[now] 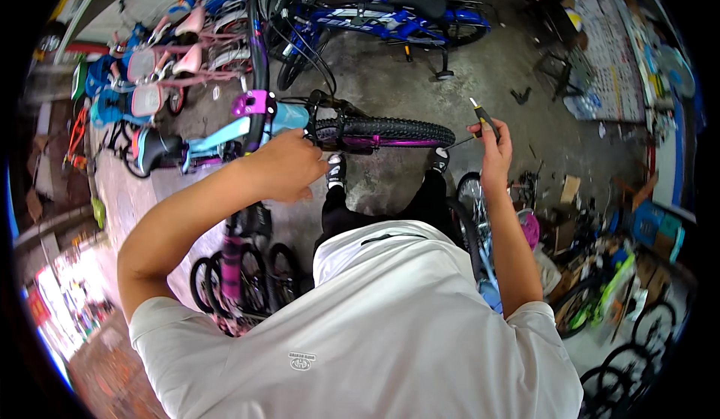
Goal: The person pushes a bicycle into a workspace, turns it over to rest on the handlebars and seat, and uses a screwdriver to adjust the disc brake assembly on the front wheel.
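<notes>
Tool [482, 114] slanted in right hand [494, 158] (pale tip [472, 101] forward-left).

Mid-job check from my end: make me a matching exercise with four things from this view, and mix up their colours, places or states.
Column one
1. Left hand
2. Right hand
3. Handlebar stem
4. Front tire

Column two
A. Purple
B. Holding a hand tool with a yellow-and-dark handle
C. Black, with a knobby tread
D. Near the light-blue frame tube

Right pairs: 1-D, 2-B, 3-A, 4-C.
</notes>
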Action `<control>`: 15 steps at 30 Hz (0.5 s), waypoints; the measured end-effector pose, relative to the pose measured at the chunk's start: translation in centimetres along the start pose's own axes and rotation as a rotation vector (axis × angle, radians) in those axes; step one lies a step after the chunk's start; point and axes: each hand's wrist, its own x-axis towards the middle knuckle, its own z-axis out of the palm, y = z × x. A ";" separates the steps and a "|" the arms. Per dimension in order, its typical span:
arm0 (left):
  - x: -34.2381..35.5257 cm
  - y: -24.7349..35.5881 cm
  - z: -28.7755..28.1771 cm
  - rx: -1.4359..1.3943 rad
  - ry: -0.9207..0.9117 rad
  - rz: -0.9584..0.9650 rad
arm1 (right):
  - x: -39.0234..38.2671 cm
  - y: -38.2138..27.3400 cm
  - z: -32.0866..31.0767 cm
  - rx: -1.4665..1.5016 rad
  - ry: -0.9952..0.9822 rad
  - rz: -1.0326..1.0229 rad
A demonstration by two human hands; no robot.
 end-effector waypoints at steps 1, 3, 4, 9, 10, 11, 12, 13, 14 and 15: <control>2.1 1.2 -1.0 0.062 -0.113 -0.084 | 1.0 0.5 -0.4 0.014 -0.026 0.022; 11.3 3.0 0.1 -0.053 -0.226 -0.206 | 3.5 0.7 -1.4 0.039 -0.119 0.067; 16.7 4.1 1.1 -0.074 -0.234 -0.266 | 4.1 1.5 -2.4 0.066 -0.139 0.115; 37.4 4.9 9.7 -0.207 0.171 -0.804 | 6.7 0.2 -7.7 -0.068 -0.298 0.197; 39.2 5.1 12.3 -0.230 0.179 -0.966 | 6.9 0.3 -9.0 -0.088 -0.314 0.223; 40.4 5.0 13.9 -0.102 0.077 -1.010 | 8.6 0.3 -10.4 -0.114 -0.342 0.231; 40.3 5.0 12.1 -0.119 0.063 -0.981 | 9.6 0.4 -12.5 -0.118 -0.324 0.243; 40.3 4.9 10.2 -0.136 0.049 -0.953 | 10.8 0.5 -14.7 -0.122 -0.305 0.255; 40.2 5.0 10.3 -0.167 0.016 -0.950 | 10.8 0.8 -16.3 -0.114 -0.311 0.284; 40.5 3.8 9.2 -0.189 0.008 -0.962 | 11.5 1.0 -17.3 -0.107 -0.260 0.300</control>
